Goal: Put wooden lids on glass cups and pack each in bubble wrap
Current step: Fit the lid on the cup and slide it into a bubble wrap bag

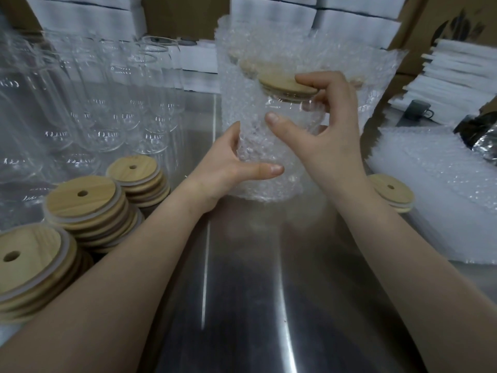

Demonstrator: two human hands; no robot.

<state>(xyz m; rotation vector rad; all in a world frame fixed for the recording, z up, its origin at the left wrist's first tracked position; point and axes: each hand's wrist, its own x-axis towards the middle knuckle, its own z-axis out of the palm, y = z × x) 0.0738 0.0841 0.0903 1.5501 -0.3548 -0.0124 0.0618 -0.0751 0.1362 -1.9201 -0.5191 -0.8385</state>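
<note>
One glass cup (pixel 285 122) carries its wooden lid (pixel 282 84) and stands partly inside the bubble wrap (pixel 242 63); the wrapping is judged unfinished. Many bare cups (pixel 107 103) and stacked lids (pixel 86 203) wait outboard of the left fingers. The left hand (pixel 228 168) grips the bubble wrap at the cup base, thumb in front. The right hand (pixel 325 130) grasps the glass cup, forefinger on the lid.

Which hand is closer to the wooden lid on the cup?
Right. The right hand holds the cup at its top, a finger on the lid; the left hand holds the bubble wrap lower, near the bottom.
</note>
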